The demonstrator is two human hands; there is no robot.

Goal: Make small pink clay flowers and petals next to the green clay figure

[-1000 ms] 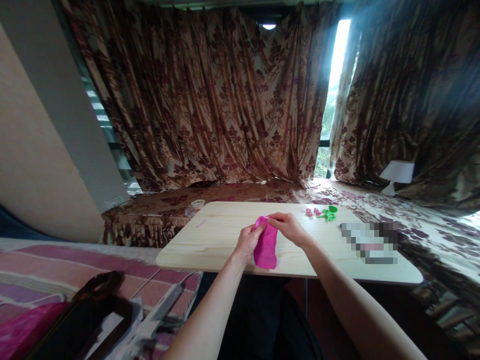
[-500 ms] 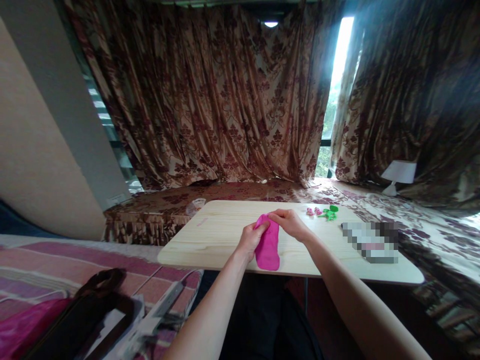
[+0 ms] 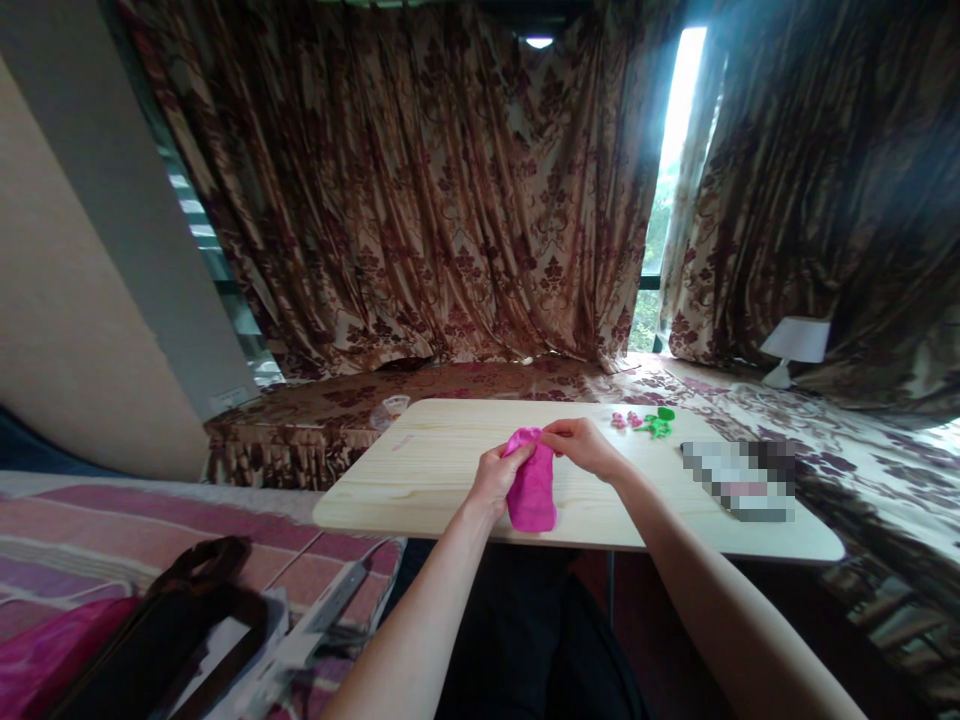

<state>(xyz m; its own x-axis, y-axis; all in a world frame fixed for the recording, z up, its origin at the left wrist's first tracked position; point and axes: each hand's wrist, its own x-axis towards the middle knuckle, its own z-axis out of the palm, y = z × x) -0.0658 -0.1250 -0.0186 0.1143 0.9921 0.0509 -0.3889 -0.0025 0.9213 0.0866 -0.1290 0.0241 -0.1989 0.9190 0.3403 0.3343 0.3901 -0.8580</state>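
Note:
A bright pink, soft, cloth-like piece (image 3: pixel 532 500) hangs upright over the near edge of the wooden table, its top edge bunched. Whether it is a pouch or a single layer I cannot tell. My left hand (image 3: pixel 496 474) grips its left side, thumb laid across the front near the top. At the upper right corner, my right hand (image 3: pixel 581 443) pinches the edge between thumb and fingertips. Beyond my right hand, small pink pieces (image 3: pixel 625 420) and bright green pieces (image 3: pixel 659 424) lie near the table's far edge.
The pale wooden table (image 3: pixel 420 480) has a blurred-out flat object (image 3: pixel 739 482) on its right. A clear container (image 3: pixel 391 410) stands past the far left corner. At left, a striped bed (image 3: pixel 150 510) holds a dark bag (image 3: pixel 150 640) and a white power strip (image 3: pixel 330 610). A lamp (image 3: pixel 796 340) stands behind.
The pink piece has risen slightly and its top edge is more bunched. My right fingertips have shifted a little down along its upper right edge. The left hand keeps its grip.

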